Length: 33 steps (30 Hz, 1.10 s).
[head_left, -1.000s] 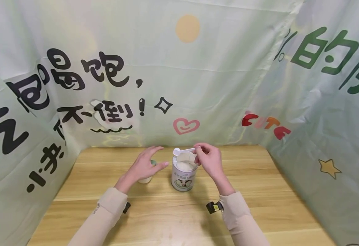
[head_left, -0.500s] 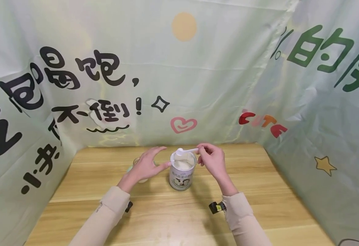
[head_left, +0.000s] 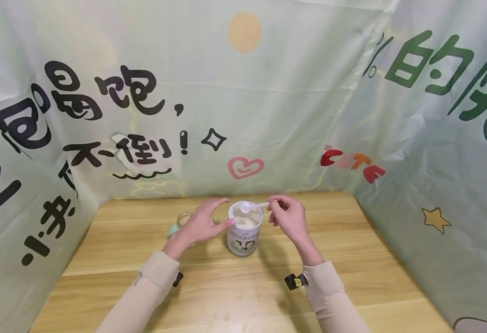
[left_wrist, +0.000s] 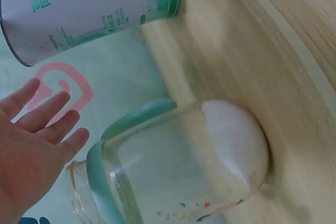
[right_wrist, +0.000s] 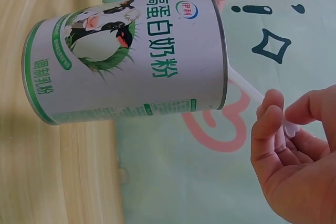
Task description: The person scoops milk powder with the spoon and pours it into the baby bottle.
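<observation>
A milk powder can stands upright on the table, open at the top, with pale powder inside. My right hand pinches the handle of a white scoop, whose bowl sits in the can's mouth; the right wrist view shows the handle between thumb and fingers. My left hand has its fingers stretched out, thumb tip at the can's near-left rim; whether it touches cannot be told. Behind that hand is a clear bottle with a green collar and handle and something white at its base, partly hidden in the head view.
The wooden table has fabric walls at its back and sides. Printed on the back curtain are dark characters and a pink heart. A small black camera is strapped to the right wrist.
The scoop has come down from above the can's rim into its mouth. The left thumb has moved closer to the rim. More of the bottle shows to the left of the left hand.
</observation>
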### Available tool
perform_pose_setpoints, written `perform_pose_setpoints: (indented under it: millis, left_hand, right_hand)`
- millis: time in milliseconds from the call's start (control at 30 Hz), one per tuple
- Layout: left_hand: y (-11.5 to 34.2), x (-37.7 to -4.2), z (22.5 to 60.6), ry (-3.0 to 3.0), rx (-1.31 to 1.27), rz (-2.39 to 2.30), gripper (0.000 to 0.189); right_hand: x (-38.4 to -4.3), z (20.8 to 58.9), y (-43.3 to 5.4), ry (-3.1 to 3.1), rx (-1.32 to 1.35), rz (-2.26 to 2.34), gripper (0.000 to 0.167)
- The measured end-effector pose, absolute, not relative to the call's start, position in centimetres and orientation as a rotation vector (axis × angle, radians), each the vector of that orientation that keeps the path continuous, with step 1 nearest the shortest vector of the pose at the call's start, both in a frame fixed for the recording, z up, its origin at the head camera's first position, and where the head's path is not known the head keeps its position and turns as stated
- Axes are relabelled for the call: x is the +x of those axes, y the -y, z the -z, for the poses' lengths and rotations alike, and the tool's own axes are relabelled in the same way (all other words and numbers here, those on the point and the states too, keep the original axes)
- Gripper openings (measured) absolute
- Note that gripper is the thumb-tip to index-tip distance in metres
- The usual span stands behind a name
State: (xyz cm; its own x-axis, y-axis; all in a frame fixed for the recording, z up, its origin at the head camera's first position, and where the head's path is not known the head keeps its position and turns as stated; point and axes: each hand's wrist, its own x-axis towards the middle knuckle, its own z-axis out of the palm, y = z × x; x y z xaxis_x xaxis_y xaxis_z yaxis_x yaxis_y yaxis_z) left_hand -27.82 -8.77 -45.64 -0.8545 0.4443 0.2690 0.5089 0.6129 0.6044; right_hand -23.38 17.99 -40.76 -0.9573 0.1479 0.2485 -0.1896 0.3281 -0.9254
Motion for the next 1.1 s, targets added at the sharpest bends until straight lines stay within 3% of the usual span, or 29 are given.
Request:
perform_pose_setpoints:
  millis: [700,1100]
  left_hand:
    - [8.5,-27.5,45.8,2.779,-0.838,1.089,0.077]
    - [8.3,-27.5,45.8,2.778,-0.881,1.054,0.077]
  right_hand:
    - [-23.4,41.6,-17.3,2.448,0.072,-1.598,0.019]
    - [-23.6,41.8,-16.2,2.542,0.234,-1.303,0.022]
